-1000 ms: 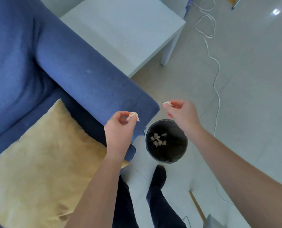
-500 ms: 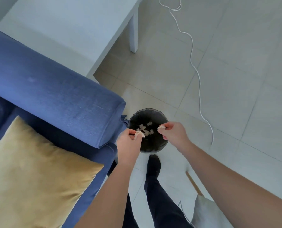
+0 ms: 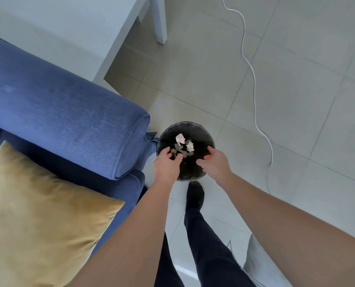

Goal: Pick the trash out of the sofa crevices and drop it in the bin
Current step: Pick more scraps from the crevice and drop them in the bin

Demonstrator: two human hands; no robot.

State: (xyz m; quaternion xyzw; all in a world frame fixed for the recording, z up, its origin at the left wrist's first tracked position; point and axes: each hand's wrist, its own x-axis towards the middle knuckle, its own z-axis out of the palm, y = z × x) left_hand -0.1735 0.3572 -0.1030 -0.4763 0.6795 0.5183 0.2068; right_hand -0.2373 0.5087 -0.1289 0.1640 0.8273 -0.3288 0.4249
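A round black bin [image 3: 207,135] stands on the floor just off the end of the blue sofa arm [image 3: 69,119]. Both of my hands hover over its near rim with fingers spread and nothing in them: my left hand [image 3: 167,165] at the left side, my right hand [image 3: 213,162] at the right. Two pale crumpled scraps [image 3: 180,138] [image 3: 190,146] are in mid-air inside the bin's mouth, above several older scraps [image 3: 177,151] on the bottom.
A mustard cushion [image 3: 42,220] lies on the sofa seat at lower left. A white side table [image 3: 73,32] stands behind the sofa arm. A white cable [image 3: 253,79] snakes across the tiled floor at right. My dark-trousered legs [image 3: 195,204] stand below the bin.
Both hands moved down over the bin and opened, letting go of the scraps they pinched; the two scraps now fall into the bin. My view tilted further down and right.
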